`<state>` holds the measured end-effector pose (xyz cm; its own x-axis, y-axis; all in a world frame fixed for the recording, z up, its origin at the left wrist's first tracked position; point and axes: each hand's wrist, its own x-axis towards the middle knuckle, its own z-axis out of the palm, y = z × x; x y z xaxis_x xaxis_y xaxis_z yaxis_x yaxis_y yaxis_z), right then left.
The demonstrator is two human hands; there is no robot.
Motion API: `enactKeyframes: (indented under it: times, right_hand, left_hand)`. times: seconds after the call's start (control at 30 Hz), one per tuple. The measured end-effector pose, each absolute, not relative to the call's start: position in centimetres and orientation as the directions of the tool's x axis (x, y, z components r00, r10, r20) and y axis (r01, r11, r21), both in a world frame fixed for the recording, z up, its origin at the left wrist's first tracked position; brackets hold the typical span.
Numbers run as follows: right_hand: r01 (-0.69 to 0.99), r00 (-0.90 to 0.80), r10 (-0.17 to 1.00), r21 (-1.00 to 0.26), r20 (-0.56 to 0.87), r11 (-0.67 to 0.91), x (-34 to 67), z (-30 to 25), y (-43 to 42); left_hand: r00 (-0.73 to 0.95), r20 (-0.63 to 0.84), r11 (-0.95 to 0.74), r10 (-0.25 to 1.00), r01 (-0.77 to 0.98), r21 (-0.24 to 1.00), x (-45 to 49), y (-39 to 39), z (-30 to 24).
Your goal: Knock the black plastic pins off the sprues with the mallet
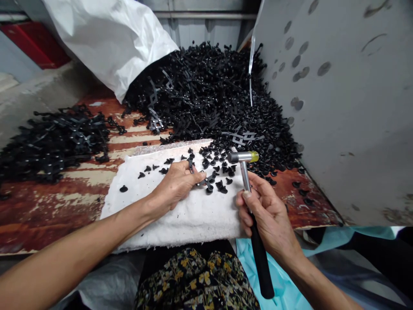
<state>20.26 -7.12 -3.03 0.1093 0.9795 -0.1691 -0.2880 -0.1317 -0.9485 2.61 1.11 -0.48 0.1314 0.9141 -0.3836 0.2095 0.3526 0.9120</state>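
My left hand [177, 183] is closed on a small black linkage piece [206, 180], pinched between thumb and fingers above the white cloth [138, 219]. My right hand [266, 211] grips a small mallet [248, 176] by its metal shaft, just above the black handle. The mallet's head points up, with one dark face to the left and one yellow face to the right. Around the left hand lie several loose black knobs [221, 186] with round flat bases. Part of the linkage piece is hidden behind my fingers.
A large heap of black parts [206, 94] fills the back of the worn red-brown table [80, 189]. A smaller pile of linkages [58, 142] lies at left. A white sack [112, 38] hangs over the heap, and a grey panel [342, 107] stands at right.
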Motion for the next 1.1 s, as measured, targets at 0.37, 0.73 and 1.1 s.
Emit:
enactKeyframes:
  times: [0.37,0.73,1.1]
  right_hand:
    - [-0.276,0.114,0.979,-0.952,-0.169,-0.132,20.29,-2.98,-7.02]
    - [-0.273,0.107,0.98,-0.953,-0.167,-0.133,20.31,-3.01,-6.98]
    - [0.018,-0.006,0.997,-0.997,-0.081,-0.081,20.93,-3.14,-7.04]
  left_hand:
    - [0.077,-0.441,0.422,0.894,0.18,0.888,2.88,0.98,0.46]
    - [0.078,-0.445,0.423,0.892,0.202,0.883,2.94,1.05,0.36]
    - [0.096,-0.368,0.347,0.925,0.184,0.92,2.96,1.01,-0.17]
